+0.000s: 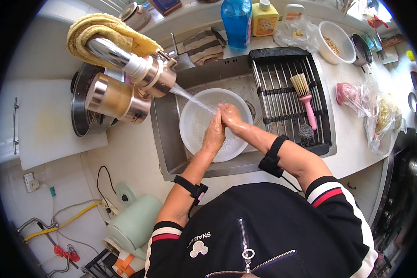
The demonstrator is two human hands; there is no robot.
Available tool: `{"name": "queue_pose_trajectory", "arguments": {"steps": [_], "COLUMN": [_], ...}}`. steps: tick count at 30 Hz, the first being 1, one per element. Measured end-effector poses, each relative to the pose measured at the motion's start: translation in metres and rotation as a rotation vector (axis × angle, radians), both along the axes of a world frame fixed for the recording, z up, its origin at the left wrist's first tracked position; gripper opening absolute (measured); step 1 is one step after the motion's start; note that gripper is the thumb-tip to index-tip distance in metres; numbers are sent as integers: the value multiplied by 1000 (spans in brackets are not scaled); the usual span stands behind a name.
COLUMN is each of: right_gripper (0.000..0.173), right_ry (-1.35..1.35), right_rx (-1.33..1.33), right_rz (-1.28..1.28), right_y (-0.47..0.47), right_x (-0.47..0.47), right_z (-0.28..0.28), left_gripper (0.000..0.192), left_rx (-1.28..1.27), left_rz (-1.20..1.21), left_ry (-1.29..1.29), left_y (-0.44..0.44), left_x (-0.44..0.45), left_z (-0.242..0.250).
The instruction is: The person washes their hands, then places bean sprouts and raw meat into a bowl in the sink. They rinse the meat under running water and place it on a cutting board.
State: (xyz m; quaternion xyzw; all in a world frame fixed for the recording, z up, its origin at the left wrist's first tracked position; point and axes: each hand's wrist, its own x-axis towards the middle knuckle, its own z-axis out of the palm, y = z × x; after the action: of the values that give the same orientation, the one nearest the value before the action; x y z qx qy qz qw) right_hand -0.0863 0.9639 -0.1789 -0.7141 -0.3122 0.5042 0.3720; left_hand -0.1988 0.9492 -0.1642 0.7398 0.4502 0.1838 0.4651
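My left hand [214,135] and my right hand [230,116] are wet and pressed together above a white plastic bowl [194,118]. Water [194,100] streams from a faucet [160,78] fitted with a filter [118,98] and meets my hands at the fingers. Whether anything lies between the palms is hidden. Some water with bubbles shows in the bowl, which stands in a stainless steel sink [173,153]. A yellow towel [90,31] wraps the faucet's neck.
Right of the bowl, a drain rack [271,93] holds a pink-handled brush [307,104] and steel wool [305,131]. A blue bottle [236,24] and a yellow bottle [265,19] stand behind the sink. Bagged food [347,93] lies right; a pot [78,114] and green kettle [135,222] stand left.
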Motion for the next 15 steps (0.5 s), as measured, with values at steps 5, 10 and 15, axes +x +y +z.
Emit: {"name": "queue_pose_trajectory", "arguments": {"steps": [5,10,15], "right_gripper": [41,73,56], "right_ry": [-409,-79,-139], "right_rx": [392,738,403], "right_rz": [271,549,326], "right_y": [60,156,226], "right_x": [44,47,-9], "right_z": [31,78,110], "left_gripper": [60,48,33], "left_rx": [76,-137,-688], "left_rz": [42,304,422], "left_ry": [593,633,652], "left_y": [22,37,27], "left_x": [-48,-111,-137], "left_z": [-10,-24,-46]}}
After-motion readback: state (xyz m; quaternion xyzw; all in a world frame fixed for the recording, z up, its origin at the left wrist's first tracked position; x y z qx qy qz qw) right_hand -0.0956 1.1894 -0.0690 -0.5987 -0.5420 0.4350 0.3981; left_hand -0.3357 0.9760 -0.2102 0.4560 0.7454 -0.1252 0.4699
